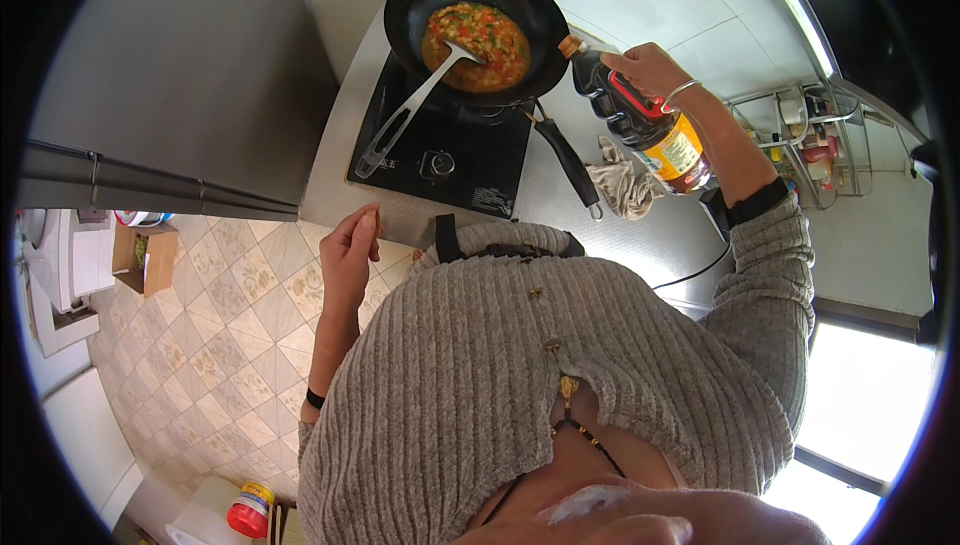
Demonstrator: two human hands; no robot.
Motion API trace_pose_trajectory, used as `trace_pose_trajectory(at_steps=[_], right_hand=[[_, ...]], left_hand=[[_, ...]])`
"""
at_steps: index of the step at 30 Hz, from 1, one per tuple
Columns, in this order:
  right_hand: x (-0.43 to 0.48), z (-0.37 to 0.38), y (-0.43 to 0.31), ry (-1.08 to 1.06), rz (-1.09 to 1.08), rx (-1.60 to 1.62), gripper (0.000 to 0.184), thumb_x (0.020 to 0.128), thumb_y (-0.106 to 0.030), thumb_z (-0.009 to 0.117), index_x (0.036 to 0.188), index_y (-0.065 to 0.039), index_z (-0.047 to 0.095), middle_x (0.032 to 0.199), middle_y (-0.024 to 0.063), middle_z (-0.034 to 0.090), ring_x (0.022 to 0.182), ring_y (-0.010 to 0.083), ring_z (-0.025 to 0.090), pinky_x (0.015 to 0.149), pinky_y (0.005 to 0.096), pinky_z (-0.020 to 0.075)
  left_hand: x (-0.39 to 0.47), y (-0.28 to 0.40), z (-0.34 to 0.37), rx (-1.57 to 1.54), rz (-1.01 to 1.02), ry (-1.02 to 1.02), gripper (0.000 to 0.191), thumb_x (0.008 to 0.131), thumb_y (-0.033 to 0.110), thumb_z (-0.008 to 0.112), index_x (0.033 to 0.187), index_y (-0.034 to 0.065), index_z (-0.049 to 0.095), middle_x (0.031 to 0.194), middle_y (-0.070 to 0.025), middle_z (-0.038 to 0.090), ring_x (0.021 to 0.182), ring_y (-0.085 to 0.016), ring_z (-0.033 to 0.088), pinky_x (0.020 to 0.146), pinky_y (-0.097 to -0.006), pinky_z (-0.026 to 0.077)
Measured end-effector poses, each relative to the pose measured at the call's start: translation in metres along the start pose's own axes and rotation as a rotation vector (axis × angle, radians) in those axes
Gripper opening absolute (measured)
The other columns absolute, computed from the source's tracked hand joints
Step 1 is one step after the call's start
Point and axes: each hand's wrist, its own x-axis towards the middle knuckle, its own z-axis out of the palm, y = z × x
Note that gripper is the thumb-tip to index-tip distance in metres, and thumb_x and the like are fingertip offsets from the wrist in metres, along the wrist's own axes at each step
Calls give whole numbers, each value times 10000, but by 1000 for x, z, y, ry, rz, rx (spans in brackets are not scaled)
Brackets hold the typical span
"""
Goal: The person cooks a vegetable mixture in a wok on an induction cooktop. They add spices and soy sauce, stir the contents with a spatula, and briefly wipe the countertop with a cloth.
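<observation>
My right hand point(649, 72) grips a large plastic bottle of dark sauce point(600, 91) by its red handle. The bottle leans with its orange-brown top toward the rim of a black wok point(551, 42). Inside the wok lies a chunky red, yellow and green stew point(487, 27) in liquid. A slotted metal spatula point(420, 99) rests with its blade in the food and its handle over the induction cooker point(450, 140) under the wok. Low by the counter's front edge, my left hand point(349, 245) has thumb and fingertips pressed together; I see nothing held in it.
The wok's black handle point(566, 159) sticks out toward me, near a crumpled cloth point(626, 181) on the metal counter point(330, 170). A tall grey cabinet-like surface point(202, 72) stands left. At right is a wire rack point(810, 140) with several containers. A cardboard box point(154, 260) sits at far left.
</observation>
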Motion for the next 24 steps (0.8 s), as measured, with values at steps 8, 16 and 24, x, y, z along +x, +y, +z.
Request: trace_pose_trajectory(at_steps=[8,16,24], right_hand=[[3,1,3,16,-15,40,551,824,-515,664,537,-107,430,459,-58,314,368,56,248,348,246,174],[6,-1,3,-12,1,11,510,831,-527,646,587,-124,450,447,-48,346,360,57,293,354,214,229],[6,-2,3,-17,-8,-25,537,816,-571,634,594,-122,443,445,-40,354,357,58,309,349,214,240]], left_hand=[[2,-2,-1,-38,18,-3,351,941,247,573,1127,-47,621,778,-17,591,584,-47,456,526,-191,385],[2,-1,2,-22,0,3,378,948,268,549,1140,-51,616,684,-20,536,593,-82,445,619,-227,410],[4,-2,2,-10,3,-2,369,951,263,543,1138,-46,620,656,-11,519,590,-79,437,696,-239,434]])
